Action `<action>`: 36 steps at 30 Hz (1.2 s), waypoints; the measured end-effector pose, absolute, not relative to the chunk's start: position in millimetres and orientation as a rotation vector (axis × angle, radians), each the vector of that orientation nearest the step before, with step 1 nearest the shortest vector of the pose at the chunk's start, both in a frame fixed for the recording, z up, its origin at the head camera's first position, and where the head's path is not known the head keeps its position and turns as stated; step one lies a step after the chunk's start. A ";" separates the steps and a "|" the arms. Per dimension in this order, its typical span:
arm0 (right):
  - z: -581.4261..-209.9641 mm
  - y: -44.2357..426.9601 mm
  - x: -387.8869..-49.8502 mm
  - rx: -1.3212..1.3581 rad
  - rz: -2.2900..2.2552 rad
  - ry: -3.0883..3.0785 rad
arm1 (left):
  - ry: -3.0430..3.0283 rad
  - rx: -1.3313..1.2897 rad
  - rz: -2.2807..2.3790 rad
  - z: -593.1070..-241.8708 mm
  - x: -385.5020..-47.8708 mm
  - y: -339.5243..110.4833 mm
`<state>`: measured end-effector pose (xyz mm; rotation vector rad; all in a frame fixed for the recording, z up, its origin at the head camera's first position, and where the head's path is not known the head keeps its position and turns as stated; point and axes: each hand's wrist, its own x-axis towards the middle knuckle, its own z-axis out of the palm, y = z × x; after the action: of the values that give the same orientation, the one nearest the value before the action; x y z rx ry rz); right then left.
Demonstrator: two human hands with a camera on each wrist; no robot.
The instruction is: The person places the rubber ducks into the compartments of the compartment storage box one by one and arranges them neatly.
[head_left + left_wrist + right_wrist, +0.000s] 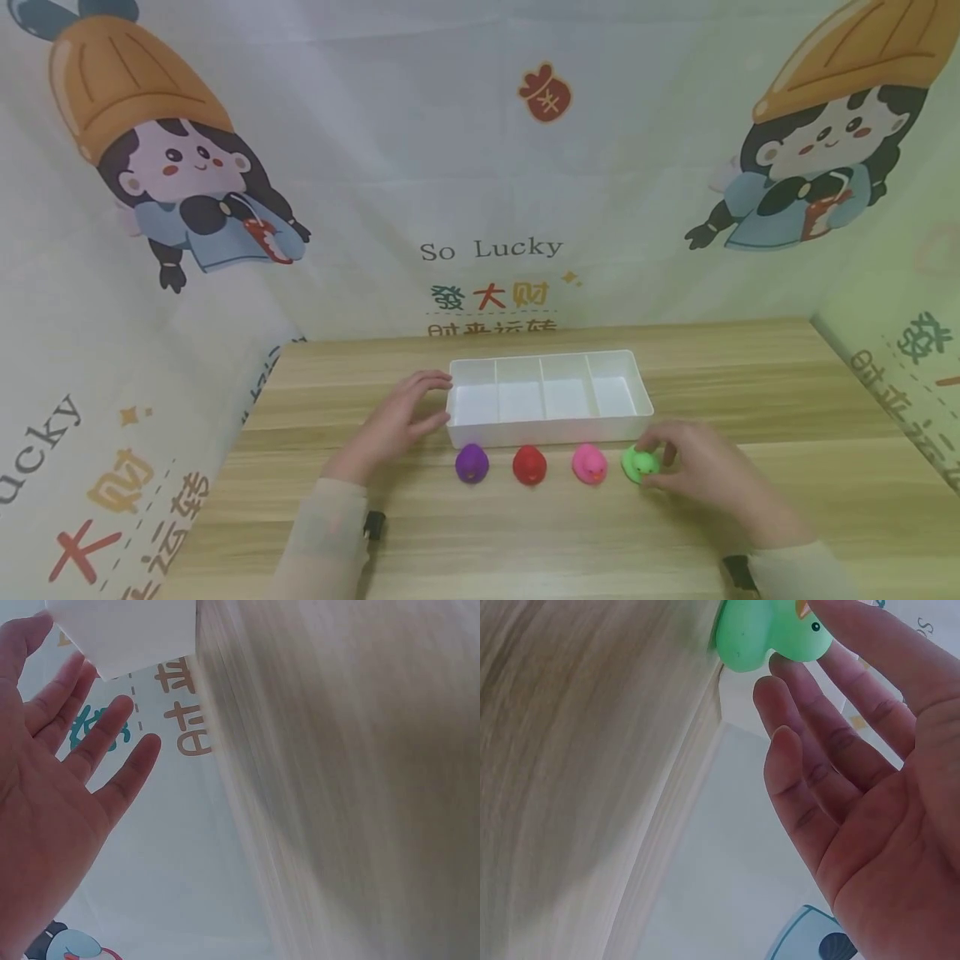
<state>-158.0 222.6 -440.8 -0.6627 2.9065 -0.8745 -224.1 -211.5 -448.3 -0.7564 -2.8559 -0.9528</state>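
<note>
Left hand (397,421) is spread at the left end of the tray (551,433); right hand (701,462) pinches the green duck (642,465).

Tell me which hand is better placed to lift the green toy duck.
Probably the right hand: it touches the green toy duck, while the left hand is over at the left end of the white four-compartment tray.

On the table (450,542), from the tray (550,432): first duck (472,464) near eight o'clock, second duck (529,465) between six and seven, third duck (589,463) near five, fourth duck (640,464) near four; left hand (397,421) at nine; right hand (696,467) at the fourth duck's three; cloth backdrop (480,167) beyond, at twelve
</note>
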 end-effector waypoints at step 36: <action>-435.3 213.3 -152.7 -0.726 -0.843 3.018 | -2.789 -0.794 -0.990 -454.7 -226.4 -215.2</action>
<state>-152.7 213.3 -435.3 -0.7257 3.0178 -0.8431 -226.4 -215.2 -454.7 -0.7945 -2.7889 -0.9899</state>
